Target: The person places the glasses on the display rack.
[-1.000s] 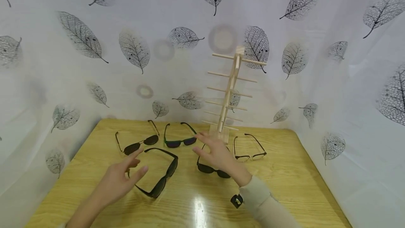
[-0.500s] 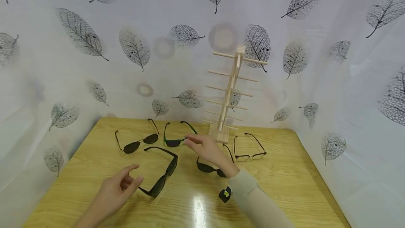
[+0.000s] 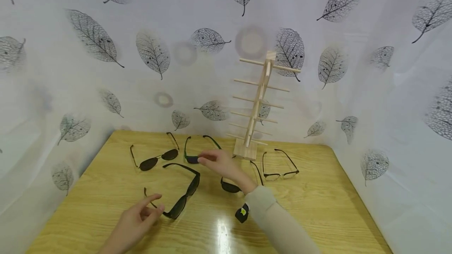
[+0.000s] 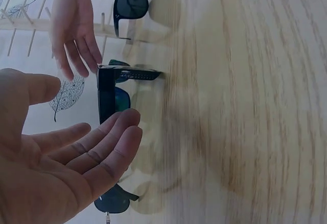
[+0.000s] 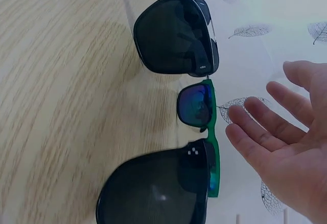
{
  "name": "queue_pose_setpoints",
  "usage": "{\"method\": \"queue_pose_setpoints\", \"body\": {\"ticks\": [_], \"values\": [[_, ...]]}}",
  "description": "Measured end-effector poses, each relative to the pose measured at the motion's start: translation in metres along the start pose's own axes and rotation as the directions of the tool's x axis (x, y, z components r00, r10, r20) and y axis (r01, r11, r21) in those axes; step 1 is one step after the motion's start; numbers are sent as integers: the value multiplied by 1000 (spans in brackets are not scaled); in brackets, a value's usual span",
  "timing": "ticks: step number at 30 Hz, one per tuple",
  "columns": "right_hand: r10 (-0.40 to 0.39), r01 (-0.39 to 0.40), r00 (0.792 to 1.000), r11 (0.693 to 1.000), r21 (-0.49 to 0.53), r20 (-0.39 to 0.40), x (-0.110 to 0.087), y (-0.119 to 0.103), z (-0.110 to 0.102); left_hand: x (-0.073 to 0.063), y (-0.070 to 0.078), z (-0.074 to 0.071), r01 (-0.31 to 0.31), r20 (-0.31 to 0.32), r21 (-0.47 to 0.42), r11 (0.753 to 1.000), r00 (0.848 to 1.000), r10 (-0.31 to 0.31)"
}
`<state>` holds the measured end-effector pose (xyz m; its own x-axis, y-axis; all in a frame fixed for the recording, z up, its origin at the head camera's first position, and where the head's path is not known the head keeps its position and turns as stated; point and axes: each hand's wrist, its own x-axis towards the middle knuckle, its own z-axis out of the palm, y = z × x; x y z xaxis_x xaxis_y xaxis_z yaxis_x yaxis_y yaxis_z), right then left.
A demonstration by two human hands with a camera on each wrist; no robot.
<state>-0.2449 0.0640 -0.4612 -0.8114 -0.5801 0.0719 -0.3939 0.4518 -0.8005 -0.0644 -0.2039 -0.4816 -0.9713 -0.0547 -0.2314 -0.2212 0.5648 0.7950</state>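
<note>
My left hand (image 3: 132,220) is beside the left arm of the large black sunglasses (image 3: 178,207), which lie turned at the table's front left. Its fingers are spread loosely, with nothing in the palm, as the left wrist view also shows. My right hand (image 3: 220,164) hangs over the right part of the green-framed sunglasses (image 3: 192,159), hiding one lens. In the right wrist view its relaxed fingers (image 5: 250,127) stand apart from the green frame (image 5: 213,147). Under my right wrist lie other black sunglasses (image 3: 230,187), partly covered.
Thin-framed dark sunglasses (image 3: 149,164) lie at the back left, and clear-lens glasses (image 3: 281,176) at the right. Behind them stands a wooden rack (image 3: 257,109) with several crossbars. A leaf-patterned curtain (image 3: 212,77) borders the wooden table (image 3: 318,207).
My right hand has moved left from near the rack's base to over the green-framed sunglasses. My left hand has drawn back toward the front edge, uncovering the black sunglasses' arm.
</note>
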Motion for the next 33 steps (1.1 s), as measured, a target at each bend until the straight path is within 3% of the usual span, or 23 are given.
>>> {"method": "queue_pose_setpoints", "body": {"ticks": [11, 23, 33], "values": [[-34, 37, 997, 999, -27, 76, 13, 3, 10, -1, 2, 8, 55, 0, -52, 997, 998, -55], [-19, 26, 989, 999, -45, 150, 18, 0, 19, -4, 4, 16, 70, -9, -113, 991, 997, -72], [-29, 41, 983, 997, -62, 182, 20, 3, 25, -1, -3, 24, 87, -33, -151, 985, 995, -93]]}}
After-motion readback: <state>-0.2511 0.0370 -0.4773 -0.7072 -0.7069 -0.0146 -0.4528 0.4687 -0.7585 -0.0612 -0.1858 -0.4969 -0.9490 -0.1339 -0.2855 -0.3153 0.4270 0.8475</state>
